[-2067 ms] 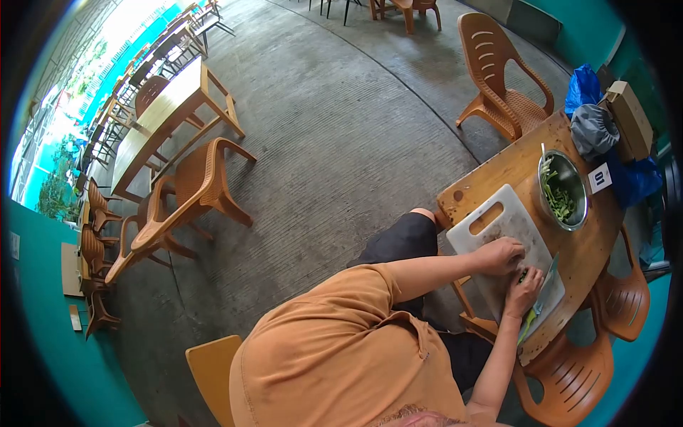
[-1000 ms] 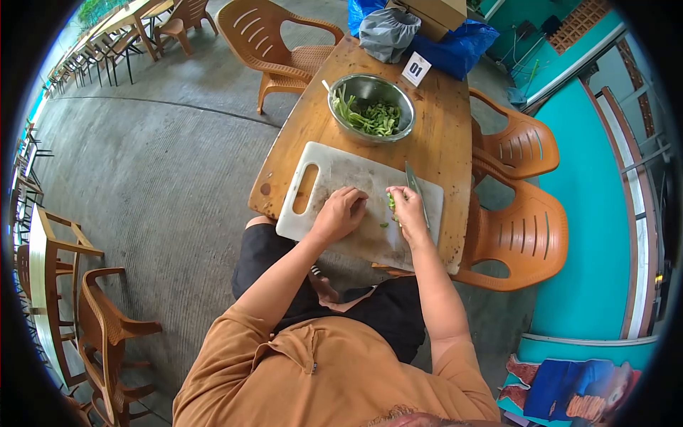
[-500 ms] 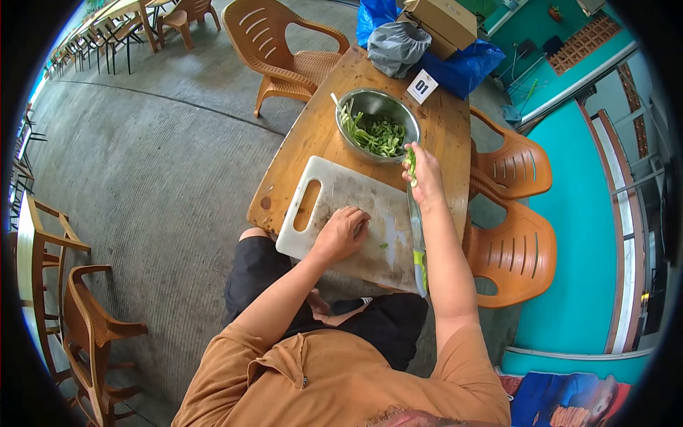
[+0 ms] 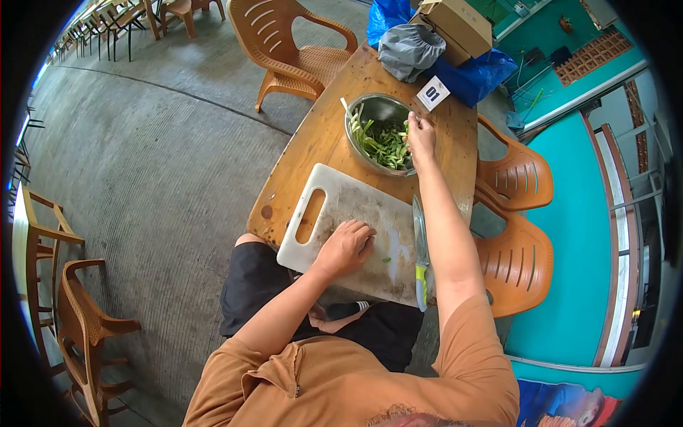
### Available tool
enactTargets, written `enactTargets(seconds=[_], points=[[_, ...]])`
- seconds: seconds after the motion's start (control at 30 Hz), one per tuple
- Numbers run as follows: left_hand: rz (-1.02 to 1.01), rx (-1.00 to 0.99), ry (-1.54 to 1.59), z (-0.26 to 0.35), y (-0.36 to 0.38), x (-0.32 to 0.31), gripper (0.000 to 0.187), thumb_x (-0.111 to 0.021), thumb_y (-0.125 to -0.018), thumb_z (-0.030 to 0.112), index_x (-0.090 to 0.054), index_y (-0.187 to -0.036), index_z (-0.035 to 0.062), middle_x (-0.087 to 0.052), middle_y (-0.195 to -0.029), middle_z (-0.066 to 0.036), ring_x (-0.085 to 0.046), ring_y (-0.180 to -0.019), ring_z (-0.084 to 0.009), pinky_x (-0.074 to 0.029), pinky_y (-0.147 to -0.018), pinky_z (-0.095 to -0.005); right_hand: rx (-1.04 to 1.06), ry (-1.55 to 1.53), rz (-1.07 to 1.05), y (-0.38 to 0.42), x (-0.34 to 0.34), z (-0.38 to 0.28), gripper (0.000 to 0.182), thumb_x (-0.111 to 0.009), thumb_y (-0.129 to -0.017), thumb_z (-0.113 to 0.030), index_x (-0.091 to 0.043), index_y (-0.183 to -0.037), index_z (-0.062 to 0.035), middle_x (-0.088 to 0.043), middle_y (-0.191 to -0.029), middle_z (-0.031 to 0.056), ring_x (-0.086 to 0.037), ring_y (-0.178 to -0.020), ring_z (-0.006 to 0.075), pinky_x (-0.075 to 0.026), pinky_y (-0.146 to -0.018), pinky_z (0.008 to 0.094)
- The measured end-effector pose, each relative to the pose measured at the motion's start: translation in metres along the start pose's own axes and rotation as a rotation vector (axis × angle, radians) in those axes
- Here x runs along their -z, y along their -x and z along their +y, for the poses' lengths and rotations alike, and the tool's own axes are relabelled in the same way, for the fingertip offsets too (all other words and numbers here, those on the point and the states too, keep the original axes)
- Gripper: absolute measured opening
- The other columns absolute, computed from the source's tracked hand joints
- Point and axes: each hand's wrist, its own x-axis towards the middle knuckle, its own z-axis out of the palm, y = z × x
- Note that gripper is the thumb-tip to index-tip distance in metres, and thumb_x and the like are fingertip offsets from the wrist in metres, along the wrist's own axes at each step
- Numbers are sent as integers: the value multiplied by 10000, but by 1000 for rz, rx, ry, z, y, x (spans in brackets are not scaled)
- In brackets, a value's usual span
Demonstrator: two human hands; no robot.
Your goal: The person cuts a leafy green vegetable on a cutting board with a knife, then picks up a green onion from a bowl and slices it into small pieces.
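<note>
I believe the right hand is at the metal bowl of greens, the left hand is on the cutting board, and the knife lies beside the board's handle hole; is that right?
Not quite: the head view shows the knife along the cutting board's opposite edge, away from the handle hole. The right hand is at the metal bowl of greens, the left hand on the board.

The right hand (image 4: 421, 136) reaches forward, fingertips pinched, while the left hand (image 4: 346, 248) lies loosely curled.

One bowl (image 4: 361, 154), one cutting board (image 4: 352, 196) and one knife (image 4: 420, 245) near centre, two chairs (image 4: 523, 263) at right, one box (image 4: 462, 25) at top
</note>
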Motion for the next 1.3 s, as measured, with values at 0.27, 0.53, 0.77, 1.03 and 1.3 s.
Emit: enactTargets(seconds=[0.27, 0.53, 0.77, 1.03, 1.3], points=[[-40, 27, 6, 2, -2, 2, 182, -752, -922, 67, -726, -1098, 27, -704, -1035, -140, -678, -1042, -344, -534, -959, -445, 198, 270, 5, -26, -8, 10, 500, -662, -1063, -538, -721, -995, -46, -742, -706, 131, -746, -603, 248, -578, -663, 414], [-60, 40, -6, 4, -4, 3, 179, -752, -929, 80, -725, -1100, 31, -709, -1046, -136, -676, -1043, -344, -534, -963, -445, 63, 190, -81, -28, -4, 6, 481, -701, -1040, -525, -733, -978, -49, -785, -852, 150, -767, -680, 218, -584, -679, 391], [-69, 38, -17, 5, -5, 2, 188, -749, -939, 91, -723, -1118, 38, -713, -1074, -135, -675, -1057, -351, -534, -975, -447, 171, 330, -95, -39, 12, 10, 580, -687, -1017, -580, -735, -1150, -17, -799, -1100, 257, -786, -981, 380, -599, -898, 457], [-70, 36, -36, 5, -4, 2, 208, -751, -939, 88, -723, -1141, 45, -718, -1097, -133, -677, -1080, -350, -534, -990, -445, 77, 297, -189, -59, 15, 26, 685, -690, -1014, -555, -670, -1423, -6, -760, -1302, 256, -720, -1258, 386, -544, -1097, 439], [-78, 56, -26, 4, -3, 1, 215, -752, -940, 92, -724, -1148, 44, -717, -1101, -131, -675, -1082, -349, -532, -987, -445, 163, 217, -56, -51, 18, 24, 384, -653, -1073, -379, -750, -1221, -39, -801, -1124, 219, -794, -982, 360, -613, -882, 475]])
